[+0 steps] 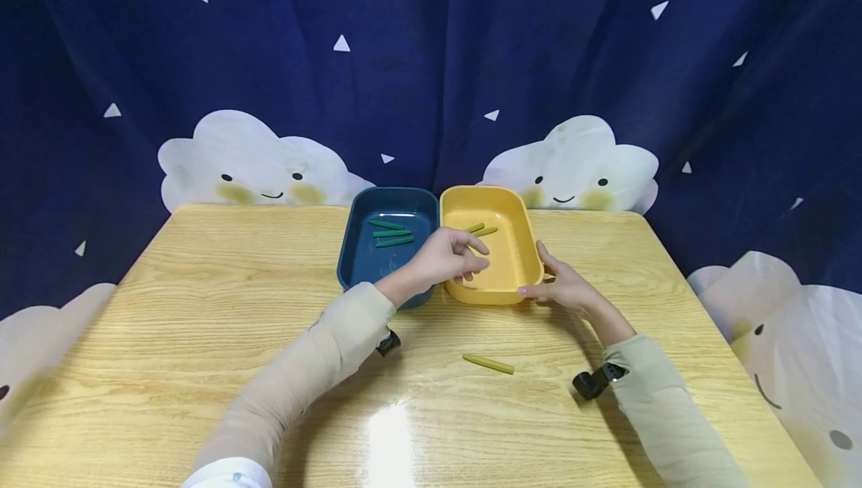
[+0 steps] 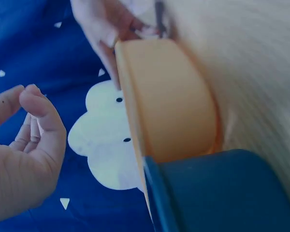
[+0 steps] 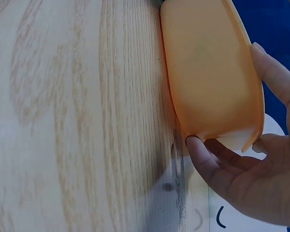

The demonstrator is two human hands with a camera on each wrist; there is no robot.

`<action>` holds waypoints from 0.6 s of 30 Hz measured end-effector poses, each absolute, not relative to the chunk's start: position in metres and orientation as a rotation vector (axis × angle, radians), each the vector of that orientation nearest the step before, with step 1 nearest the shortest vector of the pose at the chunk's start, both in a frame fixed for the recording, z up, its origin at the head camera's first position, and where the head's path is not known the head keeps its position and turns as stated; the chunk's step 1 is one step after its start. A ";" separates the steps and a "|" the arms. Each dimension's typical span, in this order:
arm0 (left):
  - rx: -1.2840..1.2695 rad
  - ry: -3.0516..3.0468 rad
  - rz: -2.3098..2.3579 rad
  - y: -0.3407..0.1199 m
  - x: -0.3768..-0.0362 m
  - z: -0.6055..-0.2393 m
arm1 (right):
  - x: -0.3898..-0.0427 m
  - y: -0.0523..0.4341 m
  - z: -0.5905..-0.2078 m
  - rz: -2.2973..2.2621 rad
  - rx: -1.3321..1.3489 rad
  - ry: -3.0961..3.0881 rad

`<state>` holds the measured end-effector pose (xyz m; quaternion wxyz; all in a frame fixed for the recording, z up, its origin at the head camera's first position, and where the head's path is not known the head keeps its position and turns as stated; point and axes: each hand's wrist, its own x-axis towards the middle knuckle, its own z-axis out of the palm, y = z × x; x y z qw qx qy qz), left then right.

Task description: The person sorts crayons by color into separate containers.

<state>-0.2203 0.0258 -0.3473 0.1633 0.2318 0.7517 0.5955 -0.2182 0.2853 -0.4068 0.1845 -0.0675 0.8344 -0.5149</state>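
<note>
Yellow tray [image 1: 521, 267], on wooden surface [image 1: 202, 308] touching blue tray [image 1: 350, 248]: right hand [image 1: 562, 286] holds its near corner, fingers pinching the wall. Left hand [image 1: 447, 256] hovers above, loosely curled, empty. Step judged: sorting sticks by colour; light green stick [image 1: 488, 364] seemingly awaits pickup. No legible writing.

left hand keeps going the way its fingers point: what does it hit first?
Probably the two green sticks in the yellow tray. The left hand hovers over that tray's near-left part, fingers pointing right and a bit away. Its height above the tray is unclear, so it might pass over them.
</note>
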 end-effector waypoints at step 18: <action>0.861 1.973 1.402 0.017 -0.185 -0.379 | -0.217 0.284 -0.405 -1.447 -0.183 2.364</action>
